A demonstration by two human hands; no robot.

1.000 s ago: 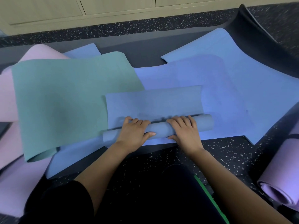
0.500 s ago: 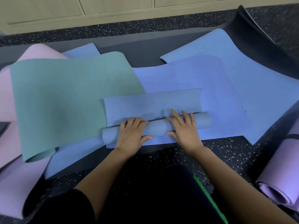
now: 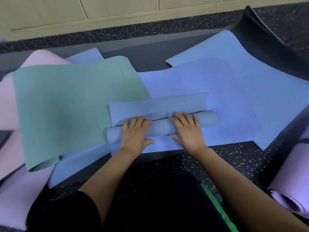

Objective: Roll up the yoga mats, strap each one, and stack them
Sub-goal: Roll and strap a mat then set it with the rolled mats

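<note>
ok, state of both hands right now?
Left hand: open, fingers flat, pressing on the grey-blue mat roll.
Right hand: open, pressing the same roll.

We see the left hand (image 3: 135, 133) and the right hand (image 3: 187, 129) pressing, fingers straight, on the half-rolled grey-blue mat (image 3: 160, 128). It lies on a blue mat (image 3: 234, 106); a green mat (image 3: 66, 106) is just left, a rolled purple mat (image 3: 291, 181) far right.
</note>
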